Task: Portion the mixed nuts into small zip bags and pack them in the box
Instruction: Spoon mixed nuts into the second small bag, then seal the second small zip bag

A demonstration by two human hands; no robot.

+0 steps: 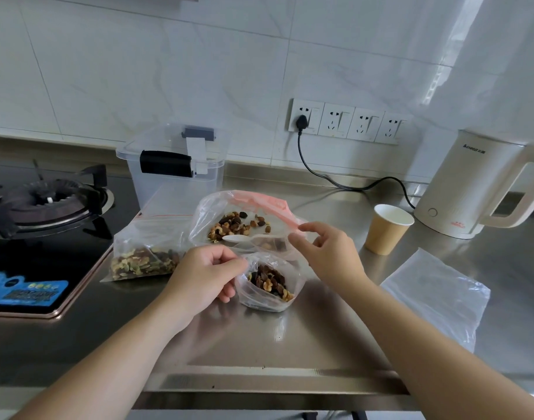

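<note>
A small zip bag (270, 286) partly filled with mixed nuts stands open on the steel counter in front of me. My left hand (203, 275) pinches its left rim. My right hand (326, 253) hovers just above and right of it, fingers loosely spread, holding nothing. Behind lies the large bag of nuts (238, 222) with a pink zip strip, and a white plastic spoon (247, 238) rests in its mouth. A filled, flat zip bag (144, 256) lies to the left. The clear plastic box (171, 165) with a black handle stands at the back.
A gas stove (44, 204) fills the left side. A paper cup (386, 228) and a white kettle (477, 186) with its cord stand at the right. An empty plastic bag (438, 292) lies flat right of my right arm. The counter edge (274, 386) runs near me.
</note>
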